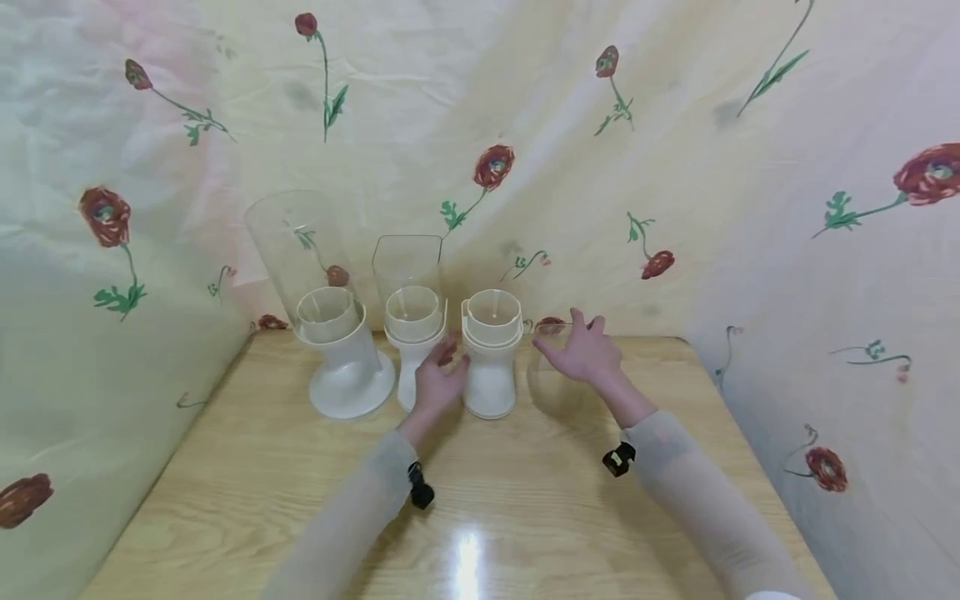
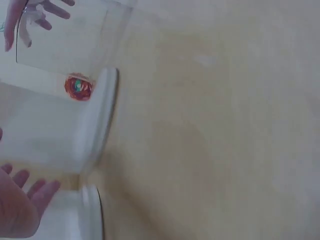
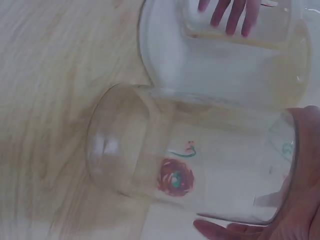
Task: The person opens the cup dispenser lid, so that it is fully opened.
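My right hand (image 1: 588,352) grips a clear, open-topped cylindrical container (image 3: 220,155) by its rim. It stands upright on the table, right of the white pedestals; in the right wrist view the palm (image 3: 305,200) covers part of the rim. My left hand (image 1: 440,383) is between the middle white pedestal (image 1: 408,358) and the right white pedestal (image 1: 489,383), with its fingers loosely bent and holding nothing. In the left wrist view its fingertips (image 2: 44,192) overlap the pedestals. Each pedestal has a white ring-shaped cup on top.
A third white pedestal (image 1: 352,379) with a wide round foot stands at the left. A tall clear cylinder (image 1: 288,242) rises behind it, and a smaller clear container (image 1: 405,265) behind the middle one. Flower-patterned cloth (image 1: 555,167) hangs around the wooden table (image 1: 487,483).
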`<control>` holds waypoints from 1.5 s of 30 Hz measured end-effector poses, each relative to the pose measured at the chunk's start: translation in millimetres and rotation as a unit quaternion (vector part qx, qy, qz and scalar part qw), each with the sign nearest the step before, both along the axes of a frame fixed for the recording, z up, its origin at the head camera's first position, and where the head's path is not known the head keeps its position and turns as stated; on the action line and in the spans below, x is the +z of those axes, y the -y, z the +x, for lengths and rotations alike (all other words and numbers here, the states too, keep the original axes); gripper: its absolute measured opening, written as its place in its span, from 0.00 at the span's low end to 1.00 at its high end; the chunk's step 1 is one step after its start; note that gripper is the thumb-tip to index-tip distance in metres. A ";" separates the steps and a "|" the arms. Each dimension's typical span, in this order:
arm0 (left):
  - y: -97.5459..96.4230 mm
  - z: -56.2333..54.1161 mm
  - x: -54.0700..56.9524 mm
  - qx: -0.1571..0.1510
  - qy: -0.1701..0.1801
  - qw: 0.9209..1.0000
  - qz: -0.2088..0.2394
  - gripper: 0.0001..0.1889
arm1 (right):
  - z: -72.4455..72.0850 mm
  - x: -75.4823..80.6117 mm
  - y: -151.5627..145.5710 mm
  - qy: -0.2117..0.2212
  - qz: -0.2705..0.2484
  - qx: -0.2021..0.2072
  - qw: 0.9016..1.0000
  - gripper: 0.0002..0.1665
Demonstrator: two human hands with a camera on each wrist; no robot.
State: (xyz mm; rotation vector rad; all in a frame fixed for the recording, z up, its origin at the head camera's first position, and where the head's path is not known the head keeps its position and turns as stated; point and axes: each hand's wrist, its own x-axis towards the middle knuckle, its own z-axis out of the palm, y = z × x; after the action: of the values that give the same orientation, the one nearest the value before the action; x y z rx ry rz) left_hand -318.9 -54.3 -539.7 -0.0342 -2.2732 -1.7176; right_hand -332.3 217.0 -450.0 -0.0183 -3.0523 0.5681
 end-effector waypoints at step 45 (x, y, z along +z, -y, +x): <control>73.8 -35.0 4.3 0.128 -0.118 0.978 -0.119 0.12 | -11.9 97.6 160.0 -0.186 -0.191 0.334 0.904 0.51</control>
State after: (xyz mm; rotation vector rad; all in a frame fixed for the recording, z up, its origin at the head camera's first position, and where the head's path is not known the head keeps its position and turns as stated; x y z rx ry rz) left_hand -353.9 -128.1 -535.4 0.0046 -2.1849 -1.2378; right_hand -344.2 57.0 -352.5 1.0215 -2.4678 1.0419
